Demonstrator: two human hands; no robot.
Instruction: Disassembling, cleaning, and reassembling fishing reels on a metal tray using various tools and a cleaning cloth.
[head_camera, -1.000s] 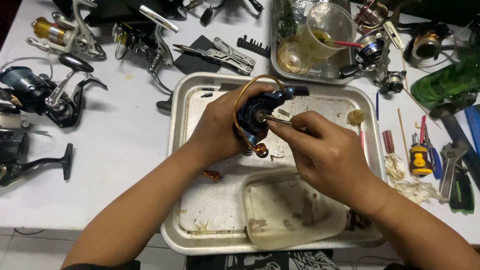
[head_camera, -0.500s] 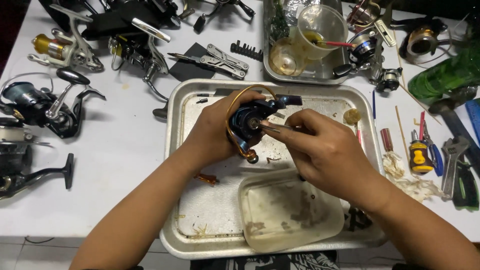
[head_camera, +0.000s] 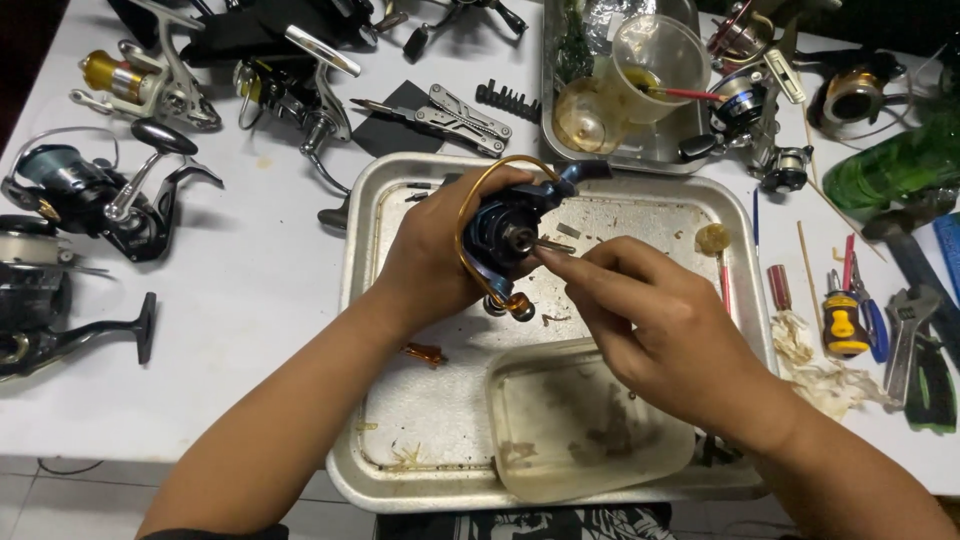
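Left hand (head_camera: 430, 250) is wrapped around the dark blue spinning reel body with its gold bail wire (head_camera: 500, 235), shaft end facing right. Right hand (head_camera: 660, 330) sits just beside it, fingertips (head_camera: 560, 262) pinched narrow on a thin metal tool (head_camera: 550, 245) lying along the shaft's line.

No packages, labels, signs or screens anywhere in view, from upper left to lower right.

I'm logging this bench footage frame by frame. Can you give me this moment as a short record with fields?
setting: white table with a metal tray in the middle
left hand: grips a blue fishing reel with a gold bail wire, held over the tray
right hand: fingertips pinch a thin metal part at the reel's centre
in tray: murky plastic tub
left of tray: several other reels
right of tray: yellow-handled screwdriver, wrench
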